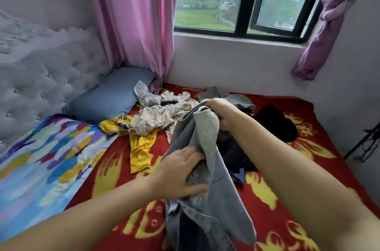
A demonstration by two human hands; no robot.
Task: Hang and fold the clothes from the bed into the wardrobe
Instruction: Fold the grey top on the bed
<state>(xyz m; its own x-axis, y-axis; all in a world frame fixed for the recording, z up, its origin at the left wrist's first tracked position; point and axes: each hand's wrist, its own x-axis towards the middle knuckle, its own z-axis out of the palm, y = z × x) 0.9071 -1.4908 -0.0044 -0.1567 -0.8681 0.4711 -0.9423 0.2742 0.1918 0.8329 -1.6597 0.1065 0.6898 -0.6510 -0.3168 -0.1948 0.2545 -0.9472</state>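
A grey denim garment [207, 205] hangs lifted above the bed [267, 199], which has a red blanket with yellow flowers. My right hand [221, 112] grips its top edge, held high over the pile. My left hand [181, 172] grasps the cloth lower down, thumb under a fold and fingers spread on top. Behind the garment lie a yellow jersey [139, 148], a cream patterned piece [158, 116], grey clothes [232, 97] and black clothes [275, 123]. No wardrobe is in view.
A blue pillow [111, 94] leans on the tufted grey headboard [47, 69]. A colourful quilt [43, 160] covers the bed's left side. Pink curtains [135, 24] and a dark-framed window [246, 4] stand behind. A black metal frame [368, 143] is at the right edge.
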